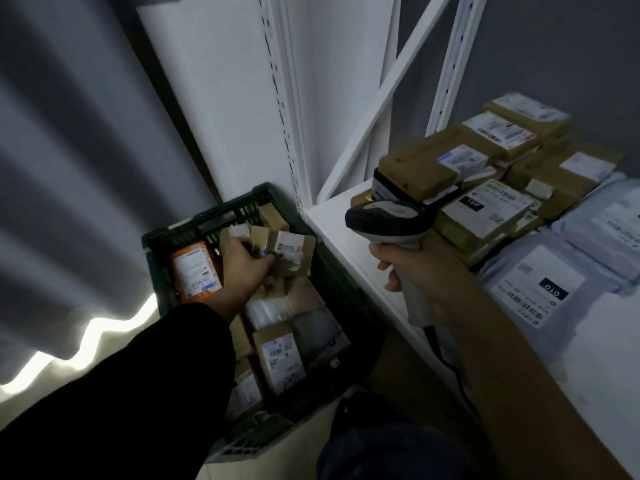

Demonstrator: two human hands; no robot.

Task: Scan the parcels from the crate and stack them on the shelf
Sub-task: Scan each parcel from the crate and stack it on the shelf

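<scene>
A small cardboard parcel point(292, 249) is gripped by the curled left hand point(244, 268) inside the green crate point(207, 218), at 8 o'clock. The scanner point(388, 216) is clasped by the right hand point(420, 271) over the white shelf point(332, 233), where stacked parcels point(491, 199) are seen at 2 o'clock.
</scene>
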